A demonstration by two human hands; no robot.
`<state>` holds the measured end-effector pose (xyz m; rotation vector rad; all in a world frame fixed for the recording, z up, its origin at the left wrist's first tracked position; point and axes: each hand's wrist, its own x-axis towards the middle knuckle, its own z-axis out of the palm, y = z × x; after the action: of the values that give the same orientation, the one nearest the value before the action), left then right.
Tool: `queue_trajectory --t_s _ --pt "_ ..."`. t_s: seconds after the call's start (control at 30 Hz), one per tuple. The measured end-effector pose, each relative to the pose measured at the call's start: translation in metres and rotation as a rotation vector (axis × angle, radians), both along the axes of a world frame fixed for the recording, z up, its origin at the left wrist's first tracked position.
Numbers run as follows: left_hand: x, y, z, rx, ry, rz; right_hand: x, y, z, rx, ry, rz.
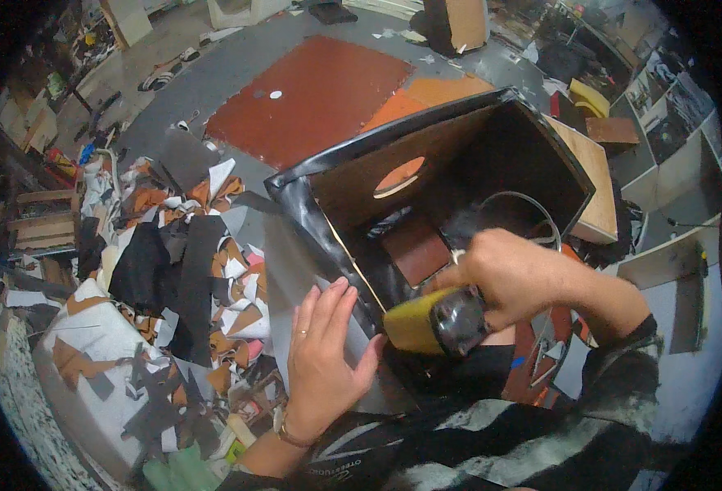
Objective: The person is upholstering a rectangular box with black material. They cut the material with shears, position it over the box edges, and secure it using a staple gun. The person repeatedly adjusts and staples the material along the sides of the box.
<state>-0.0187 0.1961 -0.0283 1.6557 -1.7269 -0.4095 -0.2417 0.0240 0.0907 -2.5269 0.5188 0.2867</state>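
A dark wooden box (402,123) with black glossy covering on its edges lies with its open face toward me, showing a round cut-out and a reddish-brown piece (411,245) inside. My right hand (516,282) grips a yellow stapler-like power tool (410,323), whose nose meets the box's near left edge. A thin hose (541,221) loops behind my hand. My left hand (324,360) lies with fingers apart against the box's left side, over a grey sheet-like surface (283,254). My right fingertips are partly hidden by the tool.
Fabric offcuts (230,319) and a white padded piece (83,385) are heaped at the left. Behind the box lie a red-brown board (295,98) and orange sheets (426,90). A plywood piece (594,196) is at the right, with panels (680,262) beyond. An upright carton-like block (467,24) stands at the back.
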Motion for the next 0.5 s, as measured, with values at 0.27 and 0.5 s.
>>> queue_trajectory --t_s 0.27,0.5 --pt "0.012 -0.015 -0.001 -0.050 -0.046 -0.007 -0.021 0.025 -0.012 -0.084 0.000 -0.009" --pt "0.036 -0.043 0.001 -0.126 -0.178 0.065 -0.022 0.028 -0.014 -0.068 -0.037 -0.042"
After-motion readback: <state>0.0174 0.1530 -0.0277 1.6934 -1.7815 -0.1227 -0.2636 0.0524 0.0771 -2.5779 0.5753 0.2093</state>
